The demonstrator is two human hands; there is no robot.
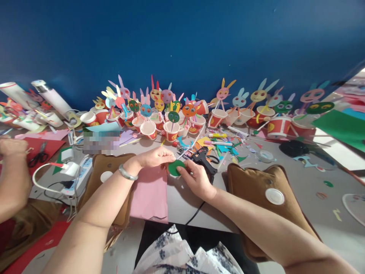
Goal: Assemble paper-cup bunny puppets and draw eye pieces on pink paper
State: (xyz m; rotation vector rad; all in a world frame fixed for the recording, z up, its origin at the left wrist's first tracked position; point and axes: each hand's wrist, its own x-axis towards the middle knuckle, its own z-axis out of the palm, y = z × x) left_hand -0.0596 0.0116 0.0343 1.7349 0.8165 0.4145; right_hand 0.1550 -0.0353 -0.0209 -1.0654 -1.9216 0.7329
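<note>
A green paper circle [174, 168] is held between the thumb and fingers of my right hand [198, 178]. My left hand [156, 157], with a bracelet at its wrist, is closed in a pinch at the circle's upper left edge; what lies between its fingertips is hidden. A thin white stick [191, 144] slants up and away from just above the circle. Beyond my right hand lies a black glue gun [205, 161] on the table. Pink paper [149, 194] lies below my left hand.
Paper cups [148, 130] with rabbit-faced paper figures line the blue wall. Brown cushion-like pads [256, 186] lie either side. Markers [218, 143] and paper scraps litter the middle. At left are a power strip [81, 177], scissors [39, 155] and another person's arm [14, 179].
</note>
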